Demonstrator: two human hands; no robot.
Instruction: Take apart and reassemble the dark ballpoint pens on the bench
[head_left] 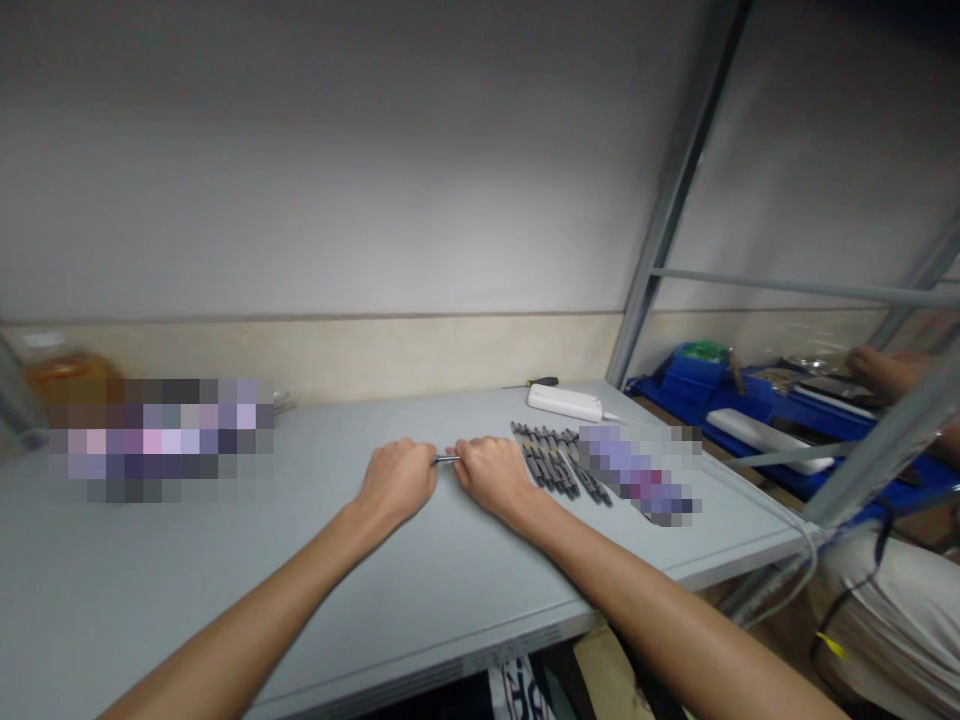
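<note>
My left hand (pixel 399 478) and my right hand (pixel 491 472) rest side by side on the grey table (pixel 225 570), both closed around the ends of one thin metal pen-like rod (pixel 447 459). Only a short silvery stretch of the rod shows between the two fists. Just right of my right hand lies a row of several dark pens (pixel 555 462), laid parallel on the table top.
A white flat device (pixel 566 402) lies at the back of the table with a small screwdriver (pixel 541 382) behind it. A metal rack post (pixel 675 200) stands at the right. Beyond it, another person's hand (pixel 889 370) works over blue bins (pixel 697 375).
</note>
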